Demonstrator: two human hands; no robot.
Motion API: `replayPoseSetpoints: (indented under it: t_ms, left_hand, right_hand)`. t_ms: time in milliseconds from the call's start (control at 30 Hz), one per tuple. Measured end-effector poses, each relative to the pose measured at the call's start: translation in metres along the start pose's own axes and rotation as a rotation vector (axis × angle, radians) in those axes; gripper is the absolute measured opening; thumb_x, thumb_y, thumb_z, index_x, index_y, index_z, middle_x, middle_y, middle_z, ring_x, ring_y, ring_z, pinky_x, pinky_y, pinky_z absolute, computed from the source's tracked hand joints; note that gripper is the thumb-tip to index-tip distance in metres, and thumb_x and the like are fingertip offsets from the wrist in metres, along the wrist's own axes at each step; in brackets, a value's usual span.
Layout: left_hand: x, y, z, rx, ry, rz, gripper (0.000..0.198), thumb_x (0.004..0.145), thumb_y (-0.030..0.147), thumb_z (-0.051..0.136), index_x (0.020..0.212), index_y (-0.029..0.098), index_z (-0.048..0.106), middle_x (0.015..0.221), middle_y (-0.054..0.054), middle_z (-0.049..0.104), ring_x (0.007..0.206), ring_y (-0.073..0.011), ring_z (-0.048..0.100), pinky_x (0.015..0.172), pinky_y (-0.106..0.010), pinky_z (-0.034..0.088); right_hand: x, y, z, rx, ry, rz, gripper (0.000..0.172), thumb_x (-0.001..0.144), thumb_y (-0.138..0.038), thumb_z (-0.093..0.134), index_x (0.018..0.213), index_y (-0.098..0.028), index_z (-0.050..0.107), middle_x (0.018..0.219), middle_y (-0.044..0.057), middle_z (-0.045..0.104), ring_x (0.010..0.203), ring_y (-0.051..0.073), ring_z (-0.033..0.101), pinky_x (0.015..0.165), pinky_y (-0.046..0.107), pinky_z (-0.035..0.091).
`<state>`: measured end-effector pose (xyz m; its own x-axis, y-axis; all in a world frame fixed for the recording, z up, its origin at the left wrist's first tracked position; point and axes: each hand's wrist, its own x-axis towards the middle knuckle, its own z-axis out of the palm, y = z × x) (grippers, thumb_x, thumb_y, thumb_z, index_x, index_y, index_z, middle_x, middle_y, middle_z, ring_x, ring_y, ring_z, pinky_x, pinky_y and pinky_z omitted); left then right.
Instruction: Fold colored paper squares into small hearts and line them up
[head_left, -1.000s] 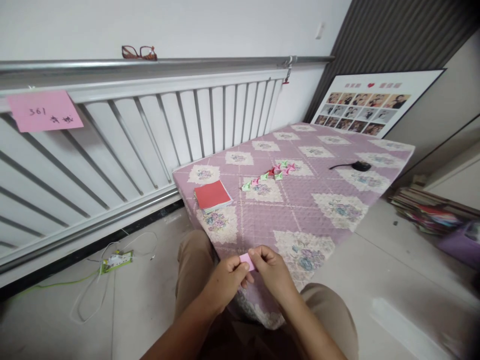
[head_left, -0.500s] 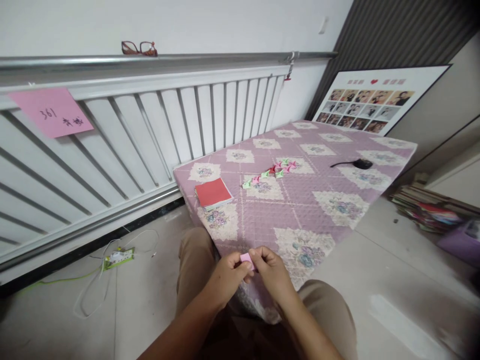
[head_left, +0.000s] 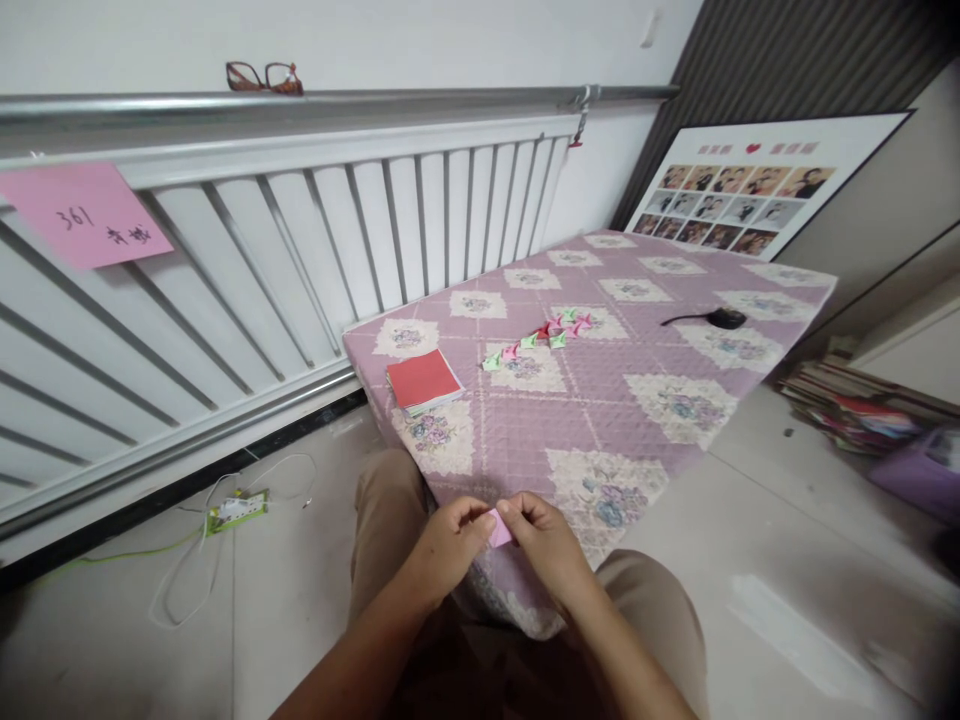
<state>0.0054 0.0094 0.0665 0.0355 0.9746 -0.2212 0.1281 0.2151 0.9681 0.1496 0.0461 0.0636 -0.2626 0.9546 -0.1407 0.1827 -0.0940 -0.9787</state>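
Both of my hands pinch a small pink folded paper (head_left: 499, 527) just in front of the near corner of a table covered in a purple quilted cloth (head_left: 600, 400). My left hand (head_left: 446, 545) grips its left side with fingers closed, and my right hand (head_left: 547, 545) grips its right side the same way. Most of the paper is hidden by my fingers. Farther up the cloth lies a stack of square papers with a red sheet on top (head_left: 424, 382). A row of several small folded pieces in pink and green (head_left: 544, 335) lies beyond it.
A black object with a cord (head_left: 720, 318) lies at the table's far right. A white radiator (head_left: 300, 260) lines the wall, with a pink note (head_left: 79, 215) on it and glasses (head_left: 264, 78) on the rail. A photo board (head_left: 739, 195) leans behind the table; books (head_left: 847, 405) and cables (head_left: 225, 510) lie on the floor.
My hands have kept the pink paper between them with only slight finger shifts. The view has tilted a little, so the table and wall sit slightly higher in the frame.
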Motion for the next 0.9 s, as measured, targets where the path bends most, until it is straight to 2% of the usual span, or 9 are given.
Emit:
replayPoseSetpoints:
  t_ms: [233, 367, 500, 633, 767, 900]
  left_hand:
    - [0.010, -0.003, 0.000, 0.019, 0.172, 0.046, 0.017, 0.079, 0.029, 0.054, 0.069, 0.016, 0.059, 0.065, 0.003, 0.055, 0.064, -0.0116, 0.048, 0.061, -0.023, 0.037]
    - [0.009, -0.002, 0.002, 0.000, 0.215, 0.057, 0.018, 0.079, 0.028, 0.054, 0.066, 0.016, 0.056, 0.063, 0.003, 0.053, 0.063, -0.0114, 0.047, 0.061, -0.023, 0.036]
    - [0.006, 0.000, 0.005, -0.042, 0.199, 0.069, 0.017, 0.081, 0.028, 0.053, 0.069, 0.016, 0.057, 0.065, 0.002, 0.054, 0.065, -0.0115, 0.047, 0.063, -0.023, 0.036]
    - [0.002, 0.002, 0.006, -0.127, 0.096, 0.019, 0.015, 0.081, 0.030, 0.055, 0.084, 0.016, 0.059, 0.070, 0.003, 0.054, 0.064, -0.0108, 0.046, 0.061, -0.022, 0.037]
    - [0.001, -0.002, 0.007, -0.037, 0.083, -0.018, 0.017, 0.079, 0.029, 0.055, 0.069, 0.016, 0.052, 0.060, 0.005, 0.044, 0.058, -0.0097, 0.040, 0.055, -0.022, 0.032]
    - [0.002, -0.009, 0.010, 0.063, 0.108, -0.009, 0.019, 0.078, 0.028, 0.054, 0.065, 0.018, 0.046, 0.059, 0.006, 0.040, 0.056, -0.0089, 0.035, 0.053, -0.021, 0.029]
  right_hand:
    - [-0.005, -0.002, 0.000, 0.007, -0.027, -0.013, 0.036, 0.084, -0.051, 0.052, 0.068, -0.019, 0.055, 0.064, -0.003, 0.050, 0.060, 0.011, 0.043, 0.058, 0.023, 0.037]
    - [-0.007, -0.002, 0.001, -0.002, -0.047, -0.023, 0.031, 0.080, -0.047, 0.057, 0.069, -0.018, 0.057, 0.067, -0.002, 0.053, 0.064, 0.012, 0.046, 0.061, 0.023, 0.038]
    - [-0.007, -0.005, 0.001, -0.050, -0.013, -0.028, 0.030, 0.080, -0.045, 0.056, 0.067, -0.019, 0.056, 0.064, -0.002, 0.051, 0.062, 0.012, 0.045, 0.059, 0.023, 0.037]
    - [-0.006, -0.007, -0.001, -0.012, 0.008, -0.023, 0.031, 0.079, -0.047, 0.056, 0.066, -0.019, 0.054, 0.063, -0.003, 0.051, 0.061, 0.012, 0.044, 0.058, 0.023, 0.037]
    - [-0.006, -0.008, -0.003, 0.034, -0.021, -0.014, 0.034, 0.076, -0.051, 0.059, 0.065, -0.019, 0.055, 0.063, -0.002, 0.053, 0.061, 0.012, 0.046, 0.058, 0.024, 0.038]
    - [-0.005, -0.007, -0.005, 0.089, -0.023, 0.017, 0.034, 0.074, -0.054, 0.061, 0.076, -0.020, 0.060, 0.069, -0.001, 0.057, 0.062, 0.013, 0.047, 0.058, 0.024, 0.038]
